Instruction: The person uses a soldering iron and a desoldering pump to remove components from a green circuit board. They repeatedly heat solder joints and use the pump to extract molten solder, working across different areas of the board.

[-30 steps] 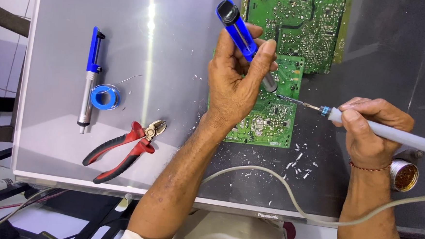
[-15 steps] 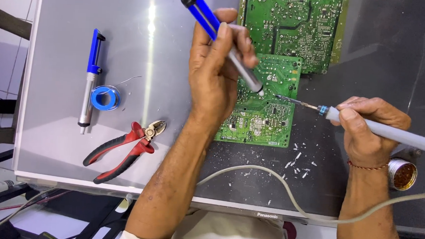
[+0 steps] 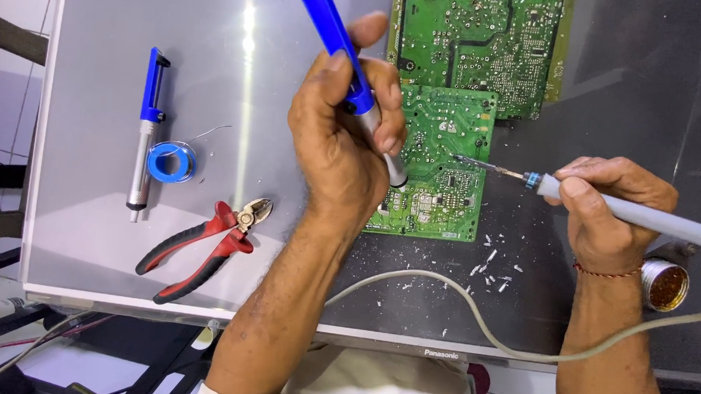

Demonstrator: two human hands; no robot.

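At the far left of the frame a spare desoldering pump (image 3: 145, 130) with a blue plunger lies lengthwise on the grey metal panel (image 3: 85, 231), and just beside its lower half sits a blue spool of solder wire (image 3: 172, 161) with a loose strand curling up to the right. Below them, toward the lower left, red-handled side cutters (image 3: 204, 247) lie with their jaws pointing up and to the right.

In the centre, the left hand (image 3: 341, 144) is closed tight around a blue desoldering pump (image 3: 349, 69). The blue plunger end sticks out toward the top of the frame, the thumb lies along the barrel, and the grey nozzle comes out below the fingers, its tip touching the small green circuit board (image 3: 439, 178) near the board's left edge. A larger green circuit board (image 3: 478, 44) lies just above it, at the top centre.

To the right, the right hand (image 3: 609, 214) grips a grey soldering iron (image 3: 629, 212) like a pen, tip resting on the small board's right part. White solder scraps (image 3: 491, 268) are scattered below the board. A grey cable (image 3: 472, 315) loops along the lower edge, and a small round tin (image 3: 664, 284) with a brownish filling sits just right of the right wrist.
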